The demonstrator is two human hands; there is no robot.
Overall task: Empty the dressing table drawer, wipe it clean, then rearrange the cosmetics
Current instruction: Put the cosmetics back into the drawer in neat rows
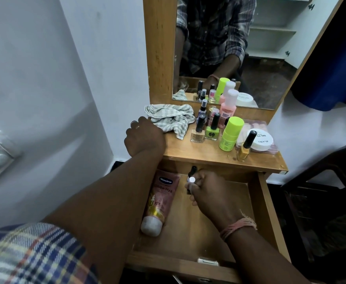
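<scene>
Left hand (144, 138): centre-left of frame, curled loosely over the tabletop's left corner, gripping nothing.
Pink Vaseline tube (159, 201): lies flat along the open wooden drawer (267, 212)'s left side, long axis near vertical in frame, white cap toward the bottom.
Right hand (206, 193): centre frame, inside the drawer, fingers closed around a small dark white-capped bottle (191, 177), upright.
Checked grey cloth (171, 117): crumpled, upper centre.
</scene>
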